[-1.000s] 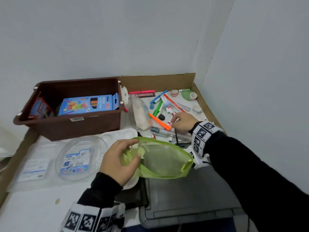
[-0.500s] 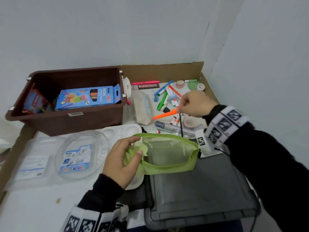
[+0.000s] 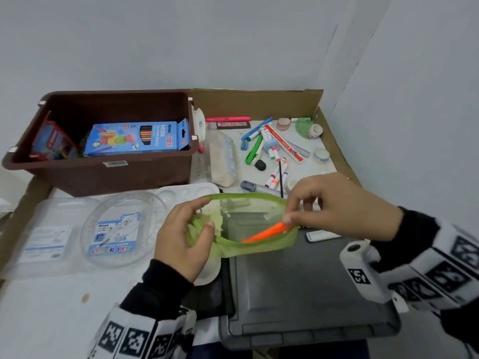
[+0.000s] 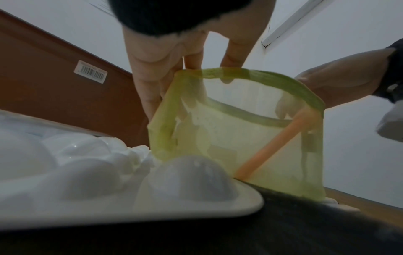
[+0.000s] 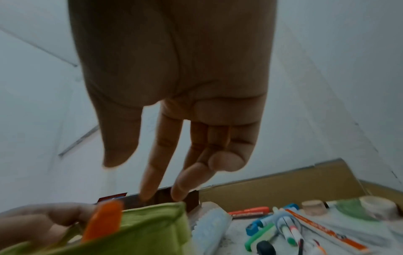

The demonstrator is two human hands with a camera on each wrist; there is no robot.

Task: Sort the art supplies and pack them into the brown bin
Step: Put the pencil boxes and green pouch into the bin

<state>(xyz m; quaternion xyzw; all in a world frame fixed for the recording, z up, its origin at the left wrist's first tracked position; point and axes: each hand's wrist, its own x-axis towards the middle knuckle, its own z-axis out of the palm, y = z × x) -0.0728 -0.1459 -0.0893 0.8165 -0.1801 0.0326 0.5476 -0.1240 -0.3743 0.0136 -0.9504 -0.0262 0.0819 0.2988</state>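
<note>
At frame centre, my left hand (image 3: 181, 242) pinches the green pouch (image 3: 248, 229) open; my right hand (image 3: 342, 203), fingers loosened, touches the half-hidden orange marker (image 3: 267, 233).

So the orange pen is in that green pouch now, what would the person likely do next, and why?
Probably reach the right hand back to the loose markers for another. The orange pen already lies slanted inside the green pouch, the fingers look open above it, and the left hand holds the pouch mouth wide.
</note>
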